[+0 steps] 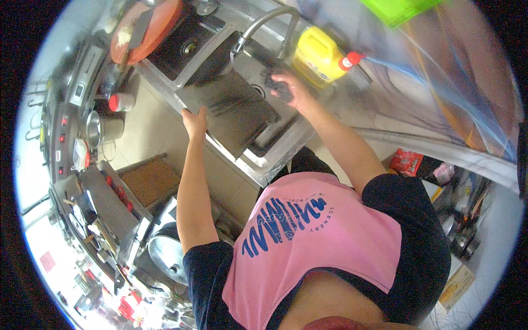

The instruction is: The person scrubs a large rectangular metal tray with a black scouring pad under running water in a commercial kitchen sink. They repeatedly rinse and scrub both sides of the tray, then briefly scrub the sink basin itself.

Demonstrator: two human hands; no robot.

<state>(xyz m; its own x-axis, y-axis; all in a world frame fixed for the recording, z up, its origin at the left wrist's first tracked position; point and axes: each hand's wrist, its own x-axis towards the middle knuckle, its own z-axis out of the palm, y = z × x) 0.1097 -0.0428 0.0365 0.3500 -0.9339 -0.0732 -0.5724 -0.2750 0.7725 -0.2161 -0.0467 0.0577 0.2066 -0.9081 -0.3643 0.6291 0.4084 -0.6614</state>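
Observation:
A flat, dark metal tray [235, 115] rests tilted across the right basin of a stainless steel sink [295, 142]. My left hand [195, 122] grips the tray's near left edge, thumb on top. In my right hand [293, 91] is a dark scouring pad [281, 90], held above the basin beside the tray's far right side. The curved faucet [270, 16] arches over the back of the basin. Close behind my right hand, a yellow plastic jug [315, 55] with a red cap lies on the sink's rim.
Left of the tray is a second basin [175, 47], with an orange tub [165, 31] at its far side. A red-lidded jar [122, 102] and a metal pot [105, 127] stand farther left. Sheer plastic sheeting [445, 78] hangs at the right, and a green container [398, 10] is above.

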